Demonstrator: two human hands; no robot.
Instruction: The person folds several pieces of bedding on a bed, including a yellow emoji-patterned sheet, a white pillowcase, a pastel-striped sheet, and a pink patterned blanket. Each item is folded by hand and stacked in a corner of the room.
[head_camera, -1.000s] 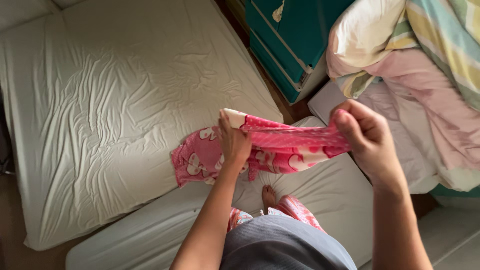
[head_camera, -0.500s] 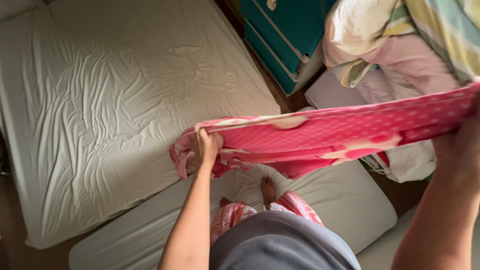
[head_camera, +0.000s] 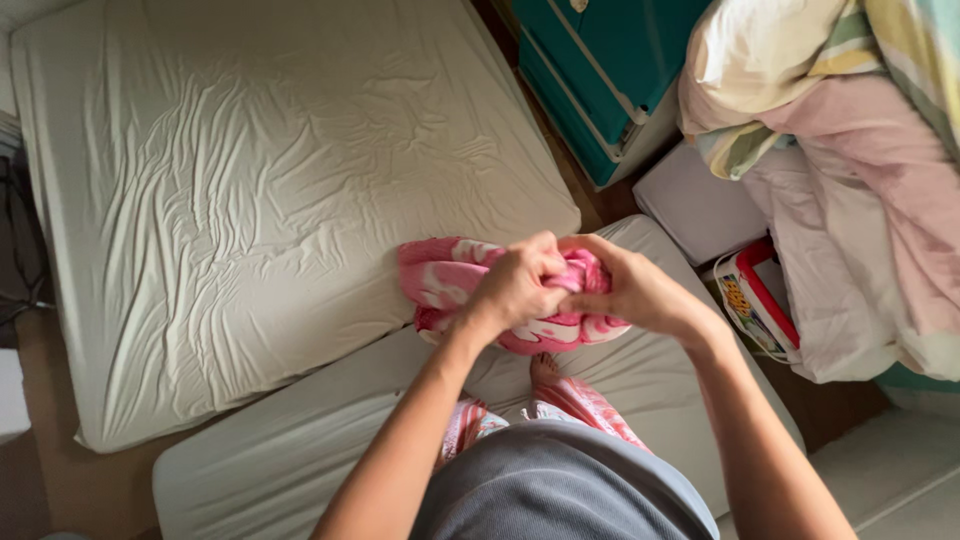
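Note:
A pink cloth with white patterns (head_camera: 445, 275) is bunched up in front of me, above the edge of a big mattress. My left hand (head_camera: 515, 285) and my right hand (head_camera: 630, 290) meet at its middle, both closed on the fabric, fingers almost touching. A loose end of the cloth hangs to the left of my left hand. Part of the cloth is hidden under my hands.
A large mattress with a wrinkled cream sheet (head_camera: 260, 190) fills the left. A smaller mattress (head_camera: 250, 465) lies under my feet. A teal cabinet (head_camera: 600, 70) stands at the top, a heap of bedding (head_camera: 840, 150) at the right, and a red-and-white box (head_camera: 765, 300) beside it.
The cloth was stretched wide between my hands half a second ago. My hands have come together, and the cloth is now gathered into a bundle.

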